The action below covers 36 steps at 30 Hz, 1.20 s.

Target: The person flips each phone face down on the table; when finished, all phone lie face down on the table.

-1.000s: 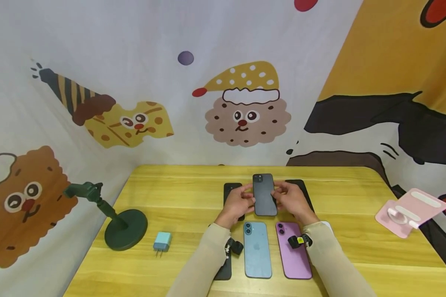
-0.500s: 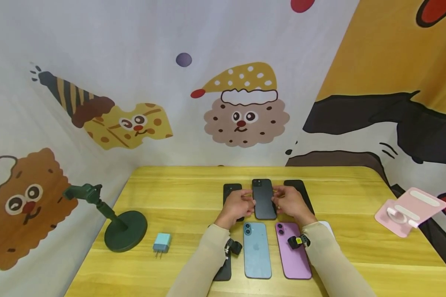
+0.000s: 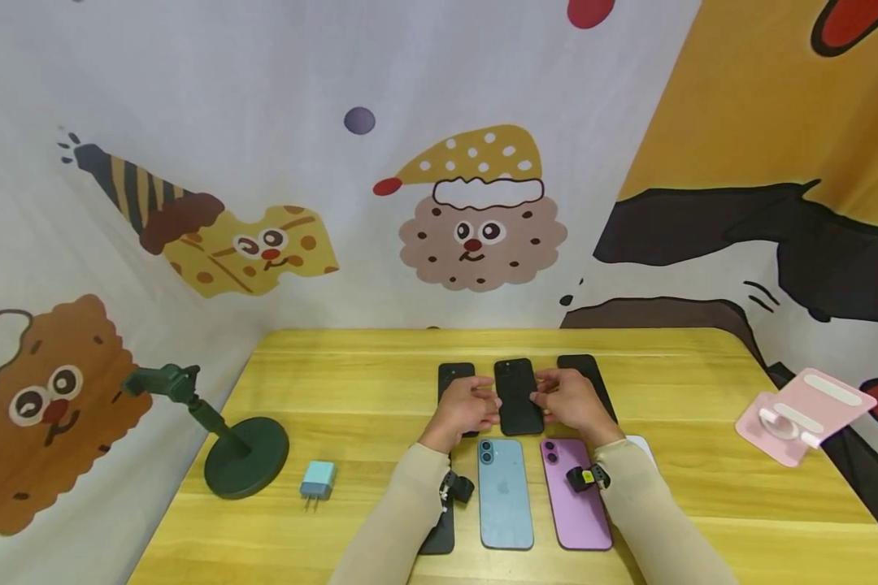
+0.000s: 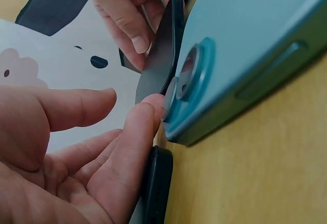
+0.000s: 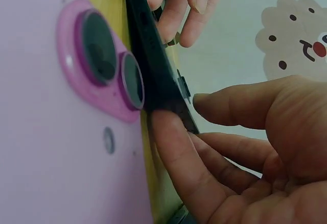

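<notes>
A black phone [image 3: 519, 398], camera side up, lies between both hands in the upper row on the table. My right hand [image 3: 572, 400] pinches its right edge, thumb over the back and fingers at the side. At the opposite edge is my left hand [image 3: 462, 410], fingertips by the phone's side; the left wrist view shows its thumb [image 4: 82, 106] raised away from the phone. Directly below lie a light blue phone [image 3: 505, 491] and a pink phone [image 3: 576, 491]. Two more black phones, one left [image 3: 457, 374] and one right [image 3: 588, 370], are partly covered by the hands.
Under the left forearm a dark phone [image 3: 439, 536] shows partly, and a white one [image 3: 640, 445] peeks out beside the right sleeve. Left stand a dark green stand [image 3: 245, 455] and a blue charger plug [image 3: 318, 479]. A pink folding stand [image 3: 812, 406] is far right.
The middle black phone has come down slightly toward the table and lies flatter, its back looking darker. Both hands have stayed beside it, with the left fingers easing off its edge.
</notes>
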Available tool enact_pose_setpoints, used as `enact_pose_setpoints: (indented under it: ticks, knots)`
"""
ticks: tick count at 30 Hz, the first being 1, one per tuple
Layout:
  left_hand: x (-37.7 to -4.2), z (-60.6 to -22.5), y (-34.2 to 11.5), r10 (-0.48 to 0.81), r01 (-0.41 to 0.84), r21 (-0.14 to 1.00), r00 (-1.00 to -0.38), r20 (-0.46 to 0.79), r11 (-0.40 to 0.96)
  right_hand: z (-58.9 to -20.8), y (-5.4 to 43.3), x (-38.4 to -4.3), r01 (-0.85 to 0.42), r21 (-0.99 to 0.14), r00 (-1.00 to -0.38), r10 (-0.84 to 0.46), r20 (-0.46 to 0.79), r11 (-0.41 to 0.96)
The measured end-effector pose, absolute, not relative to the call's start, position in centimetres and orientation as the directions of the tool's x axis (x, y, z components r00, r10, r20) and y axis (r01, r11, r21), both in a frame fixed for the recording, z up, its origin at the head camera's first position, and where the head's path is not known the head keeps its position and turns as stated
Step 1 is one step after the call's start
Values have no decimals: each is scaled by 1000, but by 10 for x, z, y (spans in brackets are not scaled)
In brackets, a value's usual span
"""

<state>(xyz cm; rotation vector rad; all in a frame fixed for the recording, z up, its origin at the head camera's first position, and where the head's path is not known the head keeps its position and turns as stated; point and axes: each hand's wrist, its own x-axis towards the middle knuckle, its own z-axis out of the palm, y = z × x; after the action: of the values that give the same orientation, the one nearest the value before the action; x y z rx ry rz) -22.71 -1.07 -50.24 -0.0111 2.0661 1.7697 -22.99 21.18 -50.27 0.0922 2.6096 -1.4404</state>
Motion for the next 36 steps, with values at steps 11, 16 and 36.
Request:
enact_pose_setpoints:
  ticks: [11, 16, 36]
  knots:
    - [-228, -500, -13, 248, -253, 944, -921, -302, 211, -497, 213, -228, 184, -861, -975, -22, -221, 475]
    - [-225, -497, -11, 231, -242, 946, -928, -291, 217, -493, 219, -228, 134, -843, -982, -44, -184, 521]
    - [-213, -495, 45, 329, -78, 985, -936, -126, 154, -492, 271, -219, -26, -801, -996, -81, -28, 598]
